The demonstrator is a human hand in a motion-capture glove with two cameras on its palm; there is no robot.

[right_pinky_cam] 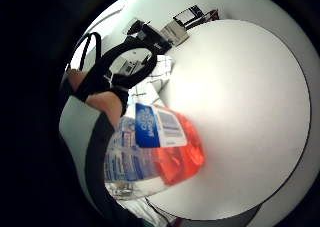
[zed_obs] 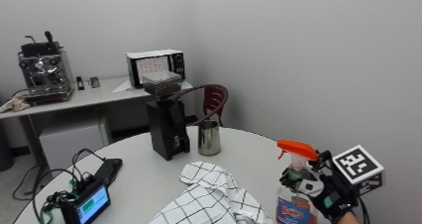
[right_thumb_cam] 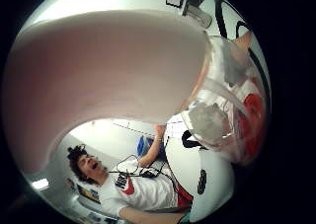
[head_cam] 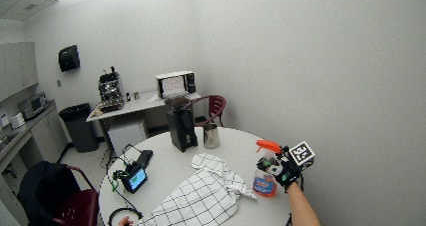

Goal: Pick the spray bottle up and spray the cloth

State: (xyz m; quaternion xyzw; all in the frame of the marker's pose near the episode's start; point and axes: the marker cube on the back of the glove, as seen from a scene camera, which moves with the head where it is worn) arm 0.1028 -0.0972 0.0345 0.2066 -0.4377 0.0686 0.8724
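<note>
Gripping the spray bottle (zed_obs: 296,194) by its neck, gloved right hand (zed_obs: 330,194) curled round it just under the orange trigger head (zed_obs: 296,148); base seemingly at or barely off the round table (zed_obs: 165,184). Pick-up step judged in hand, spraying not yet begun. Nozzle pointed from the fingers toward the checked cloth (zed_obs: 211,196), lying near, on the nozzle side. Next move, as a judgement: lift, angle nozzle down at cloth, then squeeze the trigger. Finger on trigger: cannot tell.
</note>
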